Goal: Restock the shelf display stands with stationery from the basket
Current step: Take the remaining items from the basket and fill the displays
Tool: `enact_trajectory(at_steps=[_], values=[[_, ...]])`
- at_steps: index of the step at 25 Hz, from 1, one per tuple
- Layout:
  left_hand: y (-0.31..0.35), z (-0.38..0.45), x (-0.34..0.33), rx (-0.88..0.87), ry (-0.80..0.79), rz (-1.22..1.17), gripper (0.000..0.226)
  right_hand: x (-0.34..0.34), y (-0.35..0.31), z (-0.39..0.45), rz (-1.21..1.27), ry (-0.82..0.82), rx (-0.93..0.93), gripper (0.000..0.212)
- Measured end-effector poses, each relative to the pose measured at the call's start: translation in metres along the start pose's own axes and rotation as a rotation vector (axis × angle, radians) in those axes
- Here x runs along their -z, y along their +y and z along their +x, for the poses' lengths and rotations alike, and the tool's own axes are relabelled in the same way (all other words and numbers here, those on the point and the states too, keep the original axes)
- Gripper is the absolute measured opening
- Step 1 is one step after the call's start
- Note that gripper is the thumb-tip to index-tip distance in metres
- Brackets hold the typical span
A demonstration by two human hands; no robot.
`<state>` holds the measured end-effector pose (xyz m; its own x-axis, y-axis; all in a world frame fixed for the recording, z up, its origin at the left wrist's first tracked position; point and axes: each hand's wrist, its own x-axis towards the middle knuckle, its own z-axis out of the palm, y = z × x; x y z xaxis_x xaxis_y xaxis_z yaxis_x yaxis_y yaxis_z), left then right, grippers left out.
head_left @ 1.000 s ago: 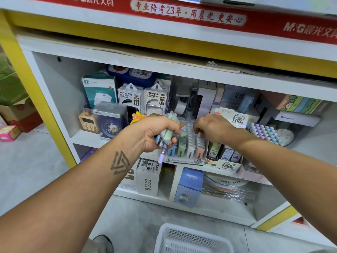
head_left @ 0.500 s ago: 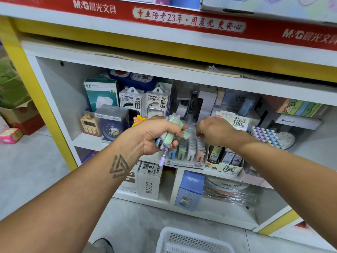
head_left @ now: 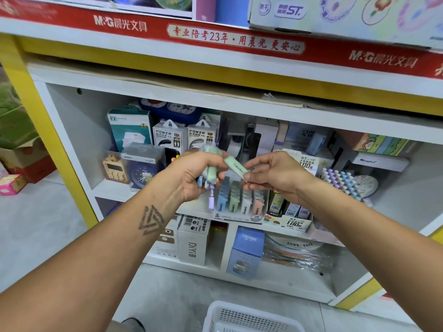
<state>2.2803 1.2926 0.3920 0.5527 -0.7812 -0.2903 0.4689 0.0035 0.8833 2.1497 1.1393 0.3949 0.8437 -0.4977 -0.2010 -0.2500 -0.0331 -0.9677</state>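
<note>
Pale green flat plastic lead case (head_left: 236, 167): pinched by right hand (head_left: 275, 174), drawn from pastel bundle (head_left: 209, 174) gripped in left hand (head_left: 194, 177). Likely light, stiff, slick; best held by edges.

Two power bank boxes (head_left: 184, 137) stand behind my left hand (head_left: 191, 174), one teal box left of them. One green lead case (head_left: 236, 167) sits between my two hands. Four colour columns fill the display stand (head_left: 239, 200) below my right hand (head_left: 275, 174). One basket (head_left: 251, 317) beneath.
</note>
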Motion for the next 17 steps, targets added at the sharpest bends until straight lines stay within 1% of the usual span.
enact_trajectory(at_steps=[3, 5, 6, 7, 9, 10, 12, 13, 15, 17], values=[[0.001, 0.003, 0.003, -0.088, 0.145, -0.104, 0.042, -0.002, 0.001, -0.002, 0.014, -0.048, 0.001, 0.029], [0.0, 0.004, 0.002, -0.154, 0.2, -0.085, 0.042, -0.008, 0.001, -0.003, -0.013, -0.103, 0.011, 0.026], [0.0, 0.005, 0.002, -0.183, 0.225, -0.052, 0.041, -0.011, 0.0, -0.004, -0.063, -0.121, 0.027, 0.025], [0.0, 0.005, 0.002, -0.203, 0.245, -0.011, 0.04, -0.013, -0.003, -0.005, -0.168, -0.115, 0.064, 0.025], [0.001, 0.007, 0.003, -0.217, 0.272, 0.057, 0.039, -0.014, -0.009, -0.004, -0.451, -0.055, 0.193, 0.032], [0.001, 0.007, 0.004, -0.218, 0.282, 0.078, 0.039, -0.016, -0.013, -0.003, -0.531, -0.035, 0.253, 0.038], [0.0, 0.007, 0.004, -0.213, 0.279, 0.111, 0.038, -0.022, -0.021, 0.001, -0.539, -0.068, 0.31, 0.046], [0.0, 0.007, 0.003, -0.204, 0.256, 0.122, 0.038, -0.025, -0.024, 0.004, -0.53, -0.096, 0.317, 0.047], [0.0, 0.005, 0.001, -0.167, 0.206, 0.097, 0.04, -0.028, -0.026, 0.011, -0.536, -0.122, 0.317, 0.044], [0.002, 0.004, 0.004, -0.123, 0.184, 0.017, 0.041, -0.025, -0.025, 0.017, -0.497, -0.118, 0.305, 0.037]])
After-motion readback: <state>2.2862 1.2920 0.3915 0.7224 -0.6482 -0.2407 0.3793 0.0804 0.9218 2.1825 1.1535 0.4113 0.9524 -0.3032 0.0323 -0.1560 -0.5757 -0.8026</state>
